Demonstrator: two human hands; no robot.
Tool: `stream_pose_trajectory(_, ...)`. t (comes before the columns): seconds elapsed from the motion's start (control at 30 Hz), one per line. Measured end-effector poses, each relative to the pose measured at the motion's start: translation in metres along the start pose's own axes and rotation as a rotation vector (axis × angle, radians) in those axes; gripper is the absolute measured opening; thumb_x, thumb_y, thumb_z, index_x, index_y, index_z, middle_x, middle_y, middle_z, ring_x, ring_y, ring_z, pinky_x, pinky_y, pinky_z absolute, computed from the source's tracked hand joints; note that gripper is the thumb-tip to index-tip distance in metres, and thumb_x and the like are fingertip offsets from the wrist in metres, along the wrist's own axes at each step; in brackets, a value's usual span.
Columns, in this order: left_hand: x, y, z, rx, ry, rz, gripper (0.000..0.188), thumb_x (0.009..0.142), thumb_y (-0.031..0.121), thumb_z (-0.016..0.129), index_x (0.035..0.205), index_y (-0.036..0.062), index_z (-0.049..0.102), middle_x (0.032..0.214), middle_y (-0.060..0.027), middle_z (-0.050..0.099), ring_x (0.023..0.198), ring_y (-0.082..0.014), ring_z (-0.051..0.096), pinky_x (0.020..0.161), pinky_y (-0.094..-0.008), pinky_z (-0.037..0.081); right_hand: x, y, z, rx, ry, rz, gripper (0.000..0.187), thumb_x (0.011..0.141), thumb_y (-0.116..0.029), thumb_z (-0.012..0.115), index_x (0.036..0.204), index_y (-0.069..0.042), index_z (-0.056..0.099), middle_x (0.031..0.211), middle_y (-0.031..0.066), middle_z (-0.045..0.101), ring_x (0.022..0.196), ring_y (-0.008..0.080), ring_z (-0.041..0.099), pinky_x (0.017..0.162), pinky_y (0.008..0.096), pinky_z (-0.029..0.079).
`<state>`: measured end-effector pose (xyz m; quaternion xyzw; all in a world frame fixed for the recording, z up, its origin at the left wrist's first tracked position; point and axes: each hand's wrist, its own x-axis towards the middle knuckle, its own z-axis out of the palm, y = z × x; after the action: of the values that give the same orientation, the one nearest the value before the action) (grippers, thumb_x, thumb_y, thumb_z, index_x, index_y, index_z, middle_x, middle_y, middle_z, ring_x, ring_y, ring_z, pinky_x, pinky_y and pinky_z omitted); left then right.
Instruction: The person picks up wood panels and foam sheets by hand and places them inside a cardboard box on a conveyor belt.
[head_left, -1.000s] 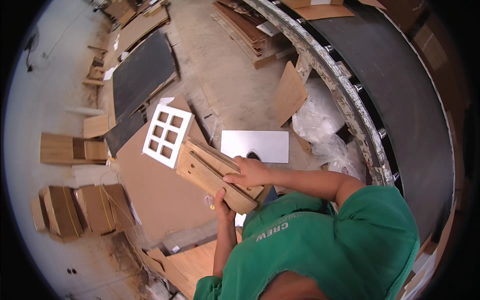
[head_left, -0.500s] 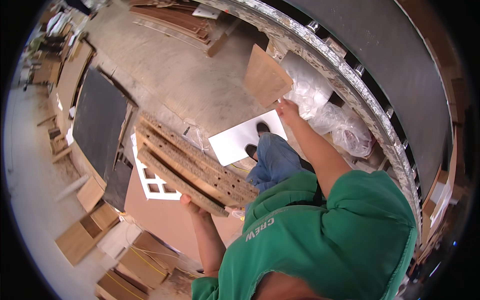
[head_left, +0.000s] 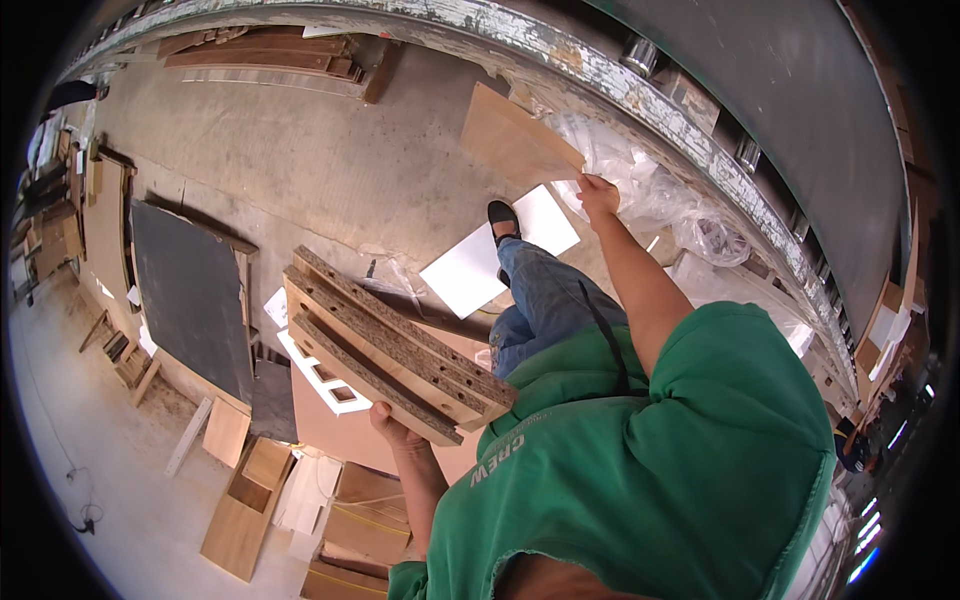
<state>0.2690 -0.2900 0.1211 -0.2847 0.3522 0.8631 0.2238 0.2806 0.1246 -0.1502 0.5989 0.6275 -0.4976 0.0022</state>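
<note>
Left hand: towards seven o'clock, clamped on the chipboard boards, thumb up against their outer edge, the other fingers mostly hidden from me
Boards: left of the middle towards eight o'clock, stacked and slanting from ten down to four, speckled edges showing, round holes drilled along them, a dark gap between layers
Right hand: stretched out between one and two o'clock, well apart from the left, fingers closed on one corner of a thin tan sheet
Tan sheet: just past twelve, tilted; whether it is wood or card I cannot tell
White lattice frame: at eight o'clock, partly covered by the boards, square openings in it
White panel: on the concrete floor near the middle, a black shoe over it
Clear plastic film: at two o'clock, bunched up just beside the right hand
Conveyor: farther out at two, dark belt, chipped pale rail along its near side
Black sheet: out at nine o'clock, lying flat
Reddish-brown planks: piled towards eleven
</note>
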Motion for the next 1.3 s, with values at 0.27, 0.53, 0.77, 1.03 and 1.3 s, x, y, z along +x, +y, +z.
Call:
stream_pose_trajectory(0.27, 0.048, 0.029, 0.042, 0.014, -0.039, 0.003, 0.065, 0.069, 0.026, 0.071, 0.122, -0.0043, 0.049, 0.110, -0.0188, 0.062, 0.094, -0.0314, 0.064, 0.080, -0.0414, 0.056, -0.010, 0.008, 0.000, -0.778, -0.004, -0.587, 0.030, 0.084, -0.037, 0.057, 0.083, -0.009, 0.068, 0.084, 0.0148, 0.066, 0.080, 0.0328, 0.062, 0.072, 0.0424, 0.050)
stream_pose_trajectory(0.53, 0.058, 0.086, 0.030, -0.053, -0.031, 0.014, 0.069, 0.067, 0.020, 0.074, 0.125, -0.0051, 0.045, 0.113, -0.0179, 0.059, 0.097, -0.0318, 0.062, 0.082, -0.0417, 0.055, -0.033, -0.031, 0.075, -1.254, -0.677, -0.479, 0.078, 0.072, -0.042, 0.072, 0.130, -0.003, 0.039, 0.101, 0.0209, 0.063, 0.093, 0.0364, 0.062, 0.080, 0.0453, 0.051)
stream_pose_trajectory(0.77, 0.061, 0.174, -0.021, -0.066, 0.101, 0.224, 0.069, 0.070, 0.026, 0.071, 0.126, -0.0043, 0.044, 0.113, -0.0168, 0.059, 0.100, -0.0319, 0.060, 0.086, -0.0423, 0.052, -0.057, -0.063, 0.148, -1.272, -0.567, -0.525, 0.026, 0.072, -0.015, 0.059, 0.092, -0.001, 0.069, 0.097, 0.0230, 0.064, 0.097, 0.0359, 0.062, 0.085, 0.0425, 0.050)
stream_pose_trajectory(1.03, 0.141, 0.324, -0.084, -0.246, 0.191, 0.455, 0.065, 0.072, 0.035, 0.069, 0.124, 0.0019, 0.047, 0.110, -0.0163, 0.059, 0.098, -0.0330, 0.059, 0.085, -0.0458, 0.051, -0.052, -0.224, 0.210, -1.460, -0.588, -0.731, 0.031, 0.075, -0.026, 0.057, 0.096, -0.006, 0.069, 0.103, 0.0172, 0.065, 0.099, 0.0353, 0.061, 0.087, 0.0439, 0.048)
stream_pose_trajectory(1.3, 0.231, 0.478, -0.108, -0.273, 0.183, 0.635, 0.065, 0.077, 0.041, 0.061, 0.130, 0.0072, 0.044, 0.120, -0.0142, 0.055, 0.108, -0.0324, 0.055, 0.091, -0.0459, 0.047, -0.175, -0.420, 0.372, -1.446, -0.594, -0.920, 0.033, 0.085, -0.029, 0.045, 0.084, -0.007, 0.070, 0.092, 0.0201, 0.065, 0.089, 0.0355, 0.063, 0.079, 0.0492, 0.049)
